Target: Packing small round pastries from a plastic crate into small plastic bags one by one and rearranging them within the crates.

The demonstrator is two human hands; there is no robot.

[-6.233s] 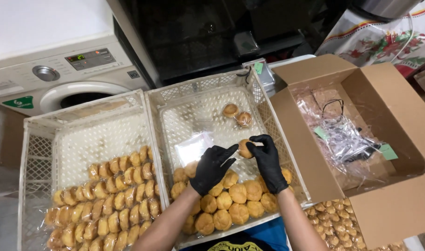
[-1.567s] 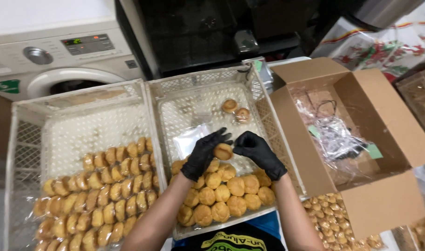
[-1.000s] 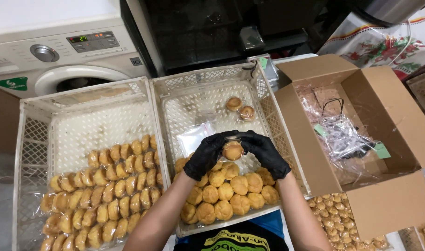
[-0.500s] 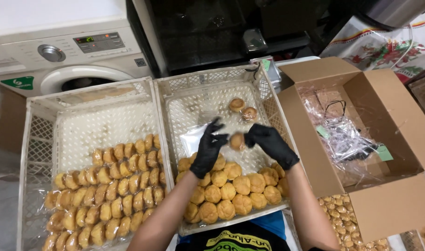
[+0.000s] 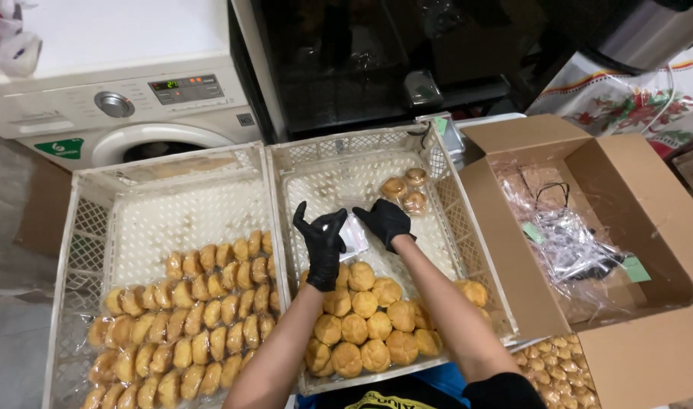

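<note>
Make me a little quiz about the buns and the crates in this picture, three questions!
1. True or false: both hands, left hand and right hand, wear black gloves.
2. Where do the three wrapped buns lie in the right crate? A) far right corner B) near left corner C) outside it
3. Fill in: the cardboard box beside the right crate holds clear ____ wrap.

Also there: the left crate with rows of oval pastries, and a washing machine behind it.

Key: 1 true. 2 A. 3 plastic.
</note>
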